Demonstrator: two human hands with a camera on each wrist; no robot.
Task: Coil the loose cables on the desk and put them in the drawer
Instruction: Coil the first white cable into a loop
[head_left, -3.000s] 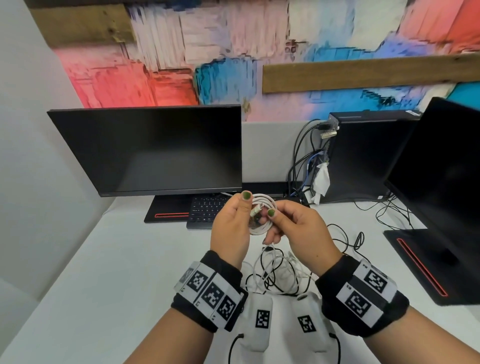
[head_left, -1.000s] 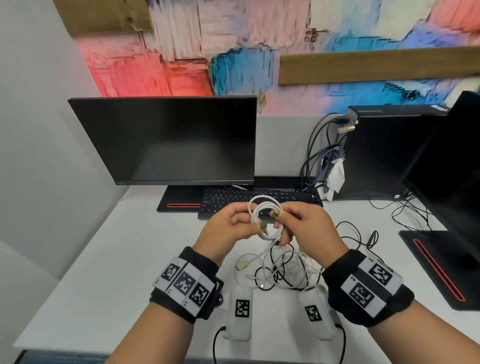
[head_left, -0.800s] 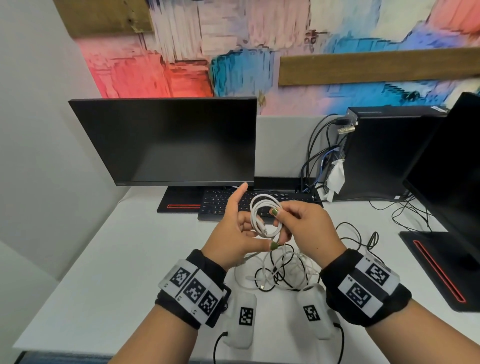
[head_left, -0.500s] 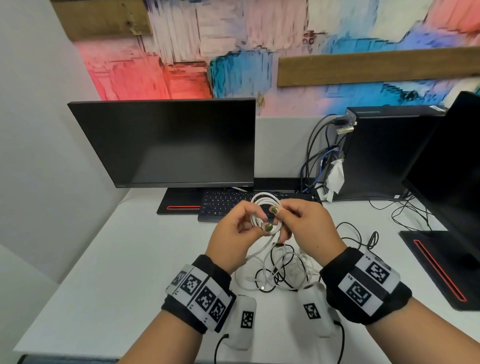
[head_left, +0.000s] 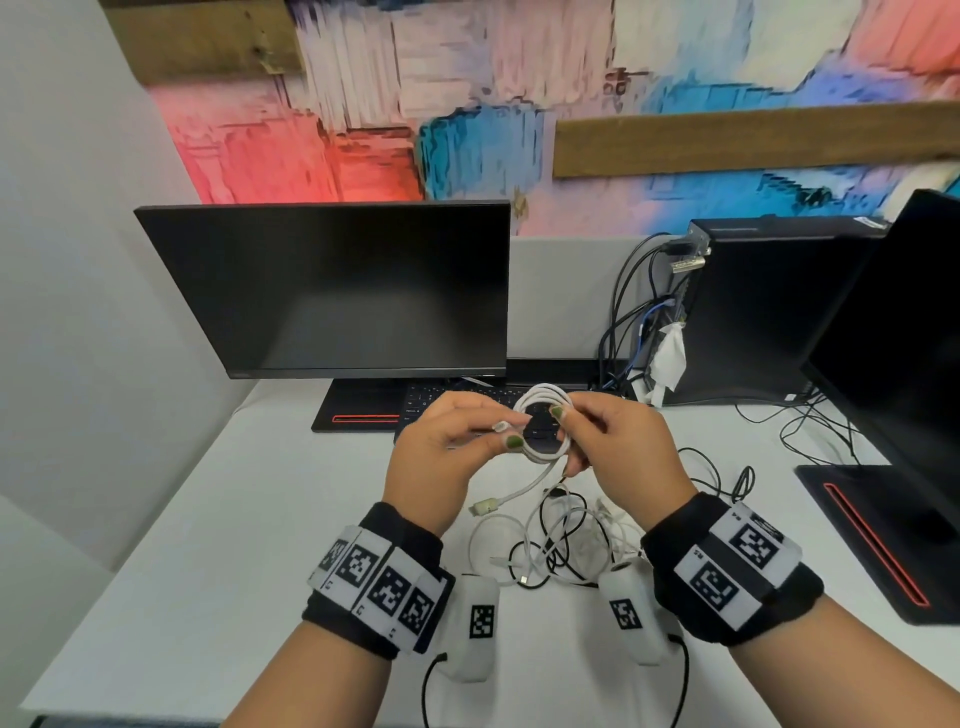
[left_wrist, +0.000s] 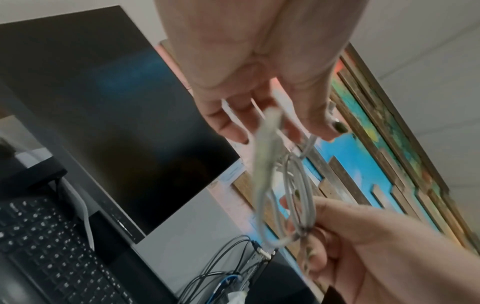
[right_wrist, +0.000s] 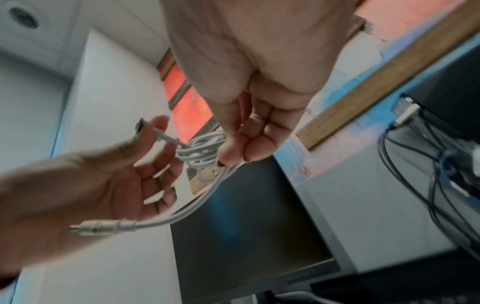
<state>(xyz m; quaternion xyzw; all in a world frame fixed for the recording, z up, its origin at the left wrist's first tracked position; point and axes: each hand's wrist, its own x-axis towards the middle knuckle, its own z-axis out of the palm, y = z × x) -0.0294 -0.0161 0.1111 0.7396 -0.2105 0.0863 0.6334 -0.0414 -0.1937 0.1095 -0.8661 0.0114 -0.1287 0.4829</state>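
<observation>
A white cable wound into a small coil (head_left: 545, 426) is held up over the desk between both hands. My right hand (head_left: 563, 441) pinches the coil's right side with thumb and fingers (right_wrist: 246, 148). My left hand (head_left: 506, 434) pinches a short plug end (head_left: 498, 426) at the coil's left side. The coil (left_wrist: 285, 195) (right_wrist: 202, 152) shows blurred in both wrist views. A free tail ending in a plug (head_left: 485, 506) (right_wrist: 103, 226) hangs below the coil. A tangle of loose white and black cables (head_left: 561, 545) lies on the desk beneath my hands. No drawer is in view.
A dark monitor (head_left: 337, 291) and a keyboard (head_left: 467, 400) stand behind my hands. A black computer tower (head_left: 753, 312) with plugged cables sits at the back right, beside a second monitor (head_left: 893, 338). Thin black cables (head_left: 727, 473) lie at right. Two white tagged devices (head_left: 478, 623) rest near the front edge.
My left hand opened, then took hold again at the coil's left side. The tail that reached down to the pile now hangs short and free. The right hand has kept the coil.
</observation>
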